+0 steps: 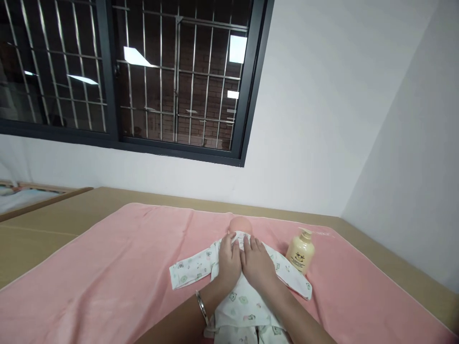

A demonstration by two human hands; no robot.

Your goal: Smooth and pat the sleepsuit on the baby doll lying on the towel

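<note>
A baby doll (240, 224) in a white printed long-sleeved outfit (247, 306) lies with its head away from me and its sleeves spread to both sides. Only its bald head top shows, so I cannot tell whether it lies face up or face down. My left hand (229, 260) rests flat on the upper body, fingers pointing toward the head; a silver bangle (202, 306) is round that wrist. Beside it, my right hand (257, 263) lies flat on the cloth too, the two hands almost touching. Neither grips anything.
Under the doll spreads a pink blanket (143, 258) on a tan surface (96, 205). A cream pump bottle (301, 252) stands by the right sleeve. Behind are a white wall (304, 119) and a dark-framed window (179, 76) with metal bars.
</note>
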